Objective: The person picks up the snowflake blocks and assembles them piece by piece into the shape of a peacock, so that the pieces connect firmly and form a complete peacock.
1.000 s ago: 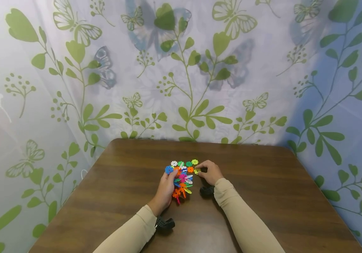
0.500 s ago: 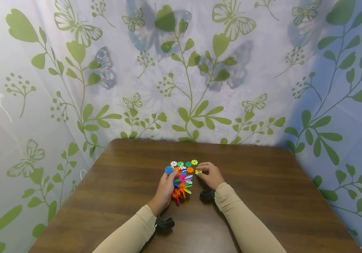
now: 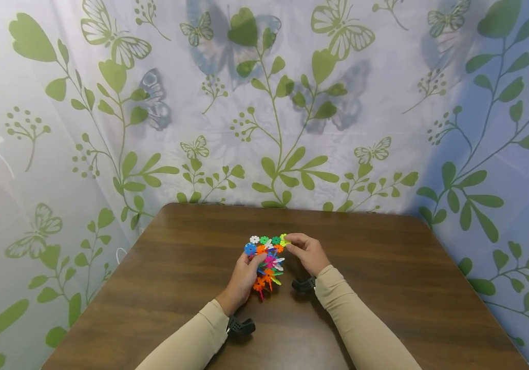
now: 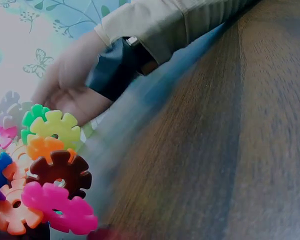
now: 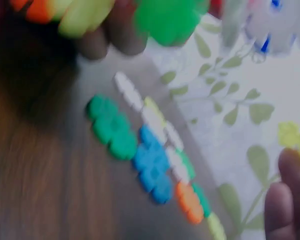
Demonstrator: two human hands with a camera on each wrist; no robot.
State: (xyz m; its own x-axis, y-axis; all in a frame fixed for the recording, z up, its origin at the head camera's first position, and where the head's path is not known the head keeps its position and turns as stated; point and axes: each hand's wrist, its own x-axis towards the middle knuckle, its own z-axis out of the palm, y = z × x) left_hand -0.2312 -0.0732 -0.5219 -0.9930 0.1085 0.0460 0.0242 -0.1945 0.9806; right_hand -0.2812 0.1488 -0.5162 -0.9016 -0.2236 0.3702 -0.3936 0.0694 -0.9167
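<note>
My left hand (image 3: 242,281) grips a cluster of interlocked flower-shaped plastic discs (image 3: 269,262) in pink, orange, white, blue and green. Notched discs of this cluster, among them a pink disc (image 4: 59,207) and a yellow disc (image 4: 57,129), fill the lower left of the left wrist view. Between thumb and fingertips my right hand (image 3: 310,255) pinches a loose yellow disc (image 5: 291,135), just right of the cluster's far end in the head view. Left fingertips (image 5: 125,37) show under the cluster in the right wrist view, which is blurred.
Loose discs lie flat behind the cluster, including a white disc (image 3: 254,239), a green disc (image 3: 276,240) and an orange disc (image 5: 190,202). The brown wooden table (image 3: 190,267) meets a leaf-patterned curtain (image 3: 227,169) at its back. Black wrist mounts (image 3: 241,327) hang below both wrists.
My right hand has drawn the yellow disc slightly back, then moved it up and left, over the table's yellow disc. The left hand and cluster have shifted slightly right.
</note>
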